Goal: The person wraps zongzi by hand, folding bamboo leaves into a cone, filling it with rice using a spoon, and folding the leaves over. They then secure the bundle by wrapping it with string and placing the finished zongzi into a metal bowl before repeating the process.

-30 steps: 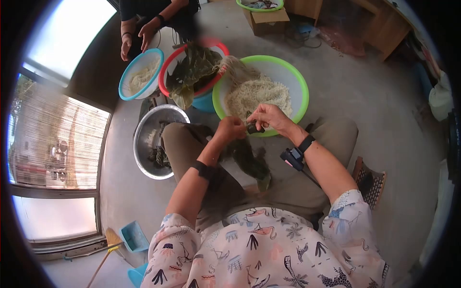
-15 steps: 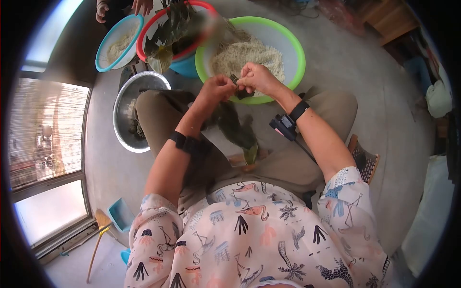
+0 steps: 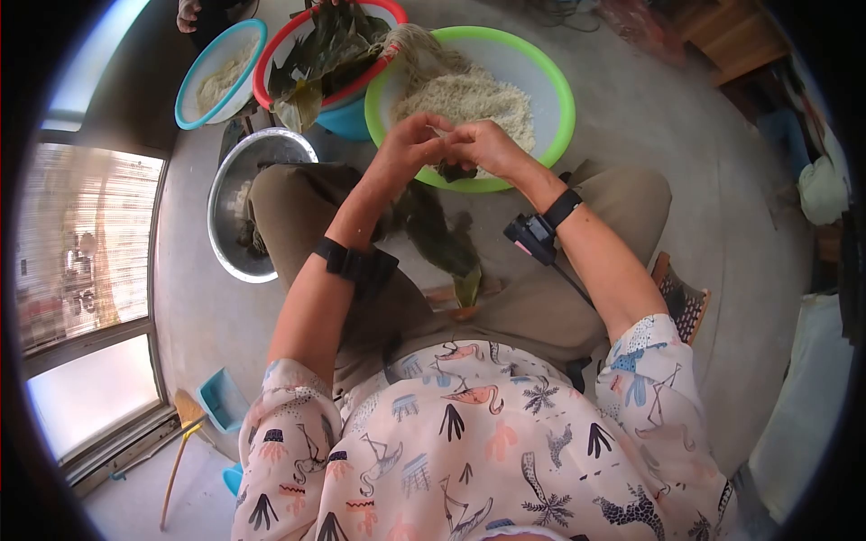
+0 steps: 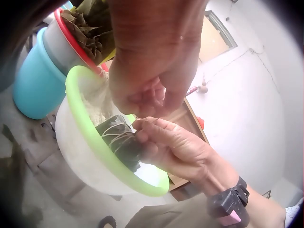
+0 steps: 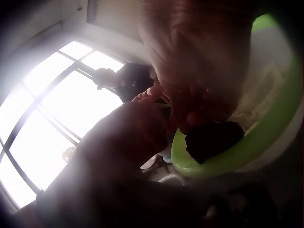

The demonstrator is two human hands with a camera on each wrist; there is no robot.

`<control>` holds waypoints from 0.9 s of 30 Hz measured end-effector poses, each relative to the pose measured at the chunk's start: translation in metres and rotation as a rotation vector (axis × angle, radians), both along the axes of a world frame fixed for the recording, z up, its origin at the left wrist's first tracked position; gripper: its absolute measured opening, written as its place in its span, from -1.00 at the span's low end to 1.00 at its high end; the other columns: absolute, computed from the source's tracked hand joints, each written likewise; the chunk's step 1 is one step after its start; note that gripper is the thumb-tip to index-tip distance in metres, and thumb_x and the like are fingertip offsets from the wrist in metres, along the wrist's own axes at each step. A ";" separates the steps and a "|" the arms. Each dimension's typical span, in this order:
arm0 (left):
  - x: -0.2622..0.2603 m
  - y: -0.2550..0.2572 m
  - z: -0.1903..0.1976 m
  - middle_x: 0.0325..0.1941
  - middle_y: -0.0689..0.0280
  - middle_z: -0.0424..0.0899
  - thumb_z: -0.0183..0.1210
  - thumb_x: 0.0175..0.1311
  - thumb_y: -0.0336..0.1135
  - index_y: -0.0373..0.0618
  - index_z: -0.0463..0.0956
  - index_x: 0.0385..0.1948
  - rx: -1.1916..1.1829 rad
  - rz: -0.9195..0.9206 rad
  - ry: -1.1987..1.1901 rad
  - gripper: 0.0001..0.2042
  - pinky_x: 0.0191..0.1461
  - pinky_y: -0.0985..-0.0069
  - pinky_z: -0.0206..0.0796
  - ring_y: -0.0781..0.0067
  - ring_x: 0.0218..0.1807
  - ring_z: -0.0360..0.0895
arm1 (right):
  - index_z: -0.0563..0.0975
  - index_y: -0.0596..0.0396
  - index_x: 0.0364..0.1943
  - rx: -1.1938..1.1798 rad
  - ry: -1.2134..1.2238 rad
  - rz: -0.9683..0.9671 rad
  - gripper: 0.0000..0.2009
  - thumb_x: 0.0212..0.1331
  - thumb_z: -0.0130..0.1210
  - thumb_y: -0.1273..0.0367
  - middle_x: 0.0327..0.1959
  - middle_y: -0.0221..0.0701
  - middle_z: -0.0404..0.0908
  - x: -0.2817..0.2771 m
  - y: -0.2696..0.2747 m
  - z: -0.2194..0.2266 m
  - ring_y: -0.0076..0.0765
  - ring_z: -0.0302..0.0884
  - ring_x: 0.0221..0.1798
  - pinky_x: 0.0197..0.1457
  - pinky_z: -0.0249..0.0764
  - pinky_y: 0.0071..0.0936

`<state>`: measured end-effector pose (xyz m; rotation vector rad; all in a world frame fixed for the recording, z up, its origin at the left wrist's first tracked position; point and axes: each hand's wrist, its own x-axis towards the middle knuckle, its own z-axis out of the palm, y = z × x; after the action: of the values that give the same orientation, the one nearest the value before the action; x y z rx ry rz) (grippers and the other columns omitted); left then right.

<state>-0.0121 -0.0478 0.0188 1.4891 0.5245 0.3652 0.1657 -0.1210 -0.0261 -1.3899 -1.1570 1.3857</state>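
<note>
A: What does the bundle [image 4: 121, 142] look like?
B: A small dark green leaf parcel, bound with pale string [image 4: 115, 131]. The right hand [image 3: 487, 149] has its fingers curled round it, over the near rim of the green basin [image 3: 561, 90] of rice. The left hand [image 3: 410, 144] pinches the string just beside it

A: Any room around?
B: Bare floor [image 3: 649, 144] lies to the right; the red basin [image 3: 365, 77] of leaves and the steel bowl [image 3: 221, 189] crowd the left

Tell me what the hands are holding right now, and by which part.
The right hand grips a leaf-wrapped dumpling by its end, over the green basin. The left hand pinches what looks like the string wound around it.
</note>
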 end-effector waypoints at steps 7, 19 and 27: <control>0.010 0.005 -0.010 -0.29 0.40 0.61 0.09 0.29 -0.35 -0.16 0.43 -0.04 -0.004 0.043 -0.004 -0.76 -0.18 0.65 0.25 0.66 -0.35 0.41 | 0.70 0.10 -0.20 0.022 -0.101 0.063 -0.79 0.17 0.17 0.32 -0.47 -0.56 0.60 -0.004 -0.002 0.003 -0.67 0.41 -0.48 -0.38 0.37 -0.62; -0.008 -0.001 -0.026 -0.31 0.34 0.63 0.23 0.21 -0.43 -0.24 0.53 -0.03 0.201 0.113 0.133 -0.72 -0.15 0.60 0.40 0.58 -0.27 0.55 | 0.64 0.16 -0.38 -0.061 0.152 -0.009 -0.83 0.18 0.21 0.32 -0.49 -0.53 0.55 -0.003 -0.004 0.001 -0.67 0.38 -0.54 -0.48 0.31 -0.67; -0.024 -0.012 -0.011 -0.49 0.30 0.64 0.29 0.12 -0.38 -0.20 0.62 -0.34 0.438 0.211 0.344 -0.87 -0.26 0.55 0.37 0.59 -0.39 0.53 | 0.64 0.16 -0.35 -0.074 0.172 -0.015 -0.88 0.17 0.19 0.39 -0.42 -0.49 0.60 -0.005 -0.008 0.014 -0.64 0.45 -0.49 -0.39 0.41 -0.66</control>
<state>-0.0365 -0.0596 0.0077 1.9417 0.9242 0.4078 0.1607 -0.1293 -0.0120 -1.2997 -0.9900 1.5189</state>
